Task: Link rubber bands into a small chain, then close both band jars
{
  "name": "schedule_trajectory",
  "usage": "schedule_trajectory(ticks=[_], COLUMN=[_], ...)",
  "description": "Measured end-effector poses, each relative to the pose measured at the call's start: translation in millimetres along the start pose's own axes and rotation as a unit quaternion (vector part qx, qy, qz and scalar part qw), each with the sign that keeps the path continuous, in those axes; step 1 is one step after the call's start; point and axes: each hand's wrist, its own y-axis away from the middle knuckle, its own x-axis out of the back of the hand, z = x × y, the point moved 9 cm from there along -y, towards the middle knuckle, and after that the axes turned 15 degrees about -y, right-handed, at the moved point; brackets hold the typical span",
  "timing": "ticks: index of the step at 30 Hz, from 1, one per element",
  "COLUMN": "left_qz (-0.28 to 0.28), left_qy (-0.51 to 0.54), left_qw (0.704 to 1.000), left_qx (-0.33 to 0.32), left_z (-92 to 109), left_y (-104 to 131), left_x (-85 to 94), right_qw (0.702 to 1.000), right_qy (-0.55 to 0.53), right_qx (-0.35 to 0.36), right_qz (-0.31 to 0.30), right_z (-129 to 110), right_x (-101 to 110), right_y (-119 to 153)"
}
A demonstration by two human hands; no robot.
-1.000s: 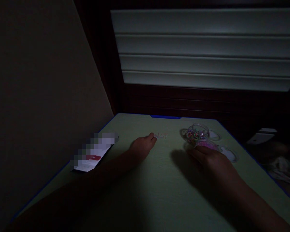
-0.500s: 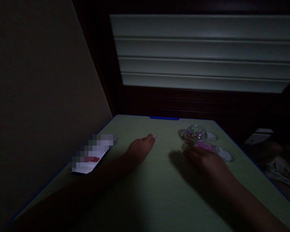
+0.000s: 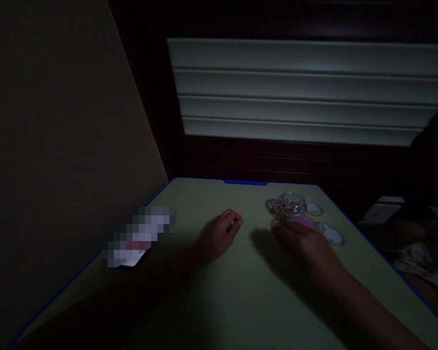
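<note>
My left hand [image 3: 219,236] is closed in a pinch just in front of a small scatter of thin, pale pinkish bands [image 3: 240,210]. Whatever its fingertips hold is too small and dark to make out. Further right, my right hand [image 3: 308,248] has its fingers pressed together at the near side of a clear jar with pink contents [image 3: 302,222]. It partly covers this jar, and anything in the pinch is hidden. Behind stands a second clear jar [image 3: 294,197], filled with multicoloured loops that look like small rubber bands.
Two clear round lids [image 3: 314,208] with white patches lie right of the jars. A phone-like flat object [image 3: 146,238], blurred out, rests at the table's left edge. The pale green table [image 3: 241,291] has a blue rim. Beyond its right side is a white device [image 3: 383,210].
My left hand has drawn back from the pale bands and turned, its fingers now curled in a pinch. My right hand stays by the jars. The camera view has shifted slightly.
</note>
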Motion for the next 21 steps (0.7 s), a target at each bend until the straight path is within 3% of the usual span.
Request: schedule_trajectory(ticks=[4, 10, 13, 16, 21], left_qz=[-0.049, -0.148, -0.15, -0.139, -0.144], left_qy=[0.167, 0.367, 0.41, 0.418, 0.424], left_qw=[0.981, 0.899, 0.879, 0.877, 0.874], left_qx=[0.084, 0.185, 0.19, 0.189, 0.191], left_z=[-2.0, -0.9, 1.0, 0.8, 2.8], left_y=[4.8, 20.2, 22.1, 21.1, 20.9], left_x=[-12.1, -42.9, -47.7, -46.1, -43.6], right_qw=[0.993, 0.974, 0.97, 0.958, 0.905], right_qy=[-0.116, -0.217, -0.236, -0.278, -0.408], right_qx=[-0.018, -0.035, -0.036, -0.055, -0.119], right_qz=[0.023, 0.046, 0.045, 0.043, 0.006], right_z=[6.1, 4.2, -0.3, 0.3, 8.2], right_x=[-2.2, -13.9, -21.6, -31.8, -61.8], right_y=[-0.3, -1.7, -2.7, -4.0, -6.3])
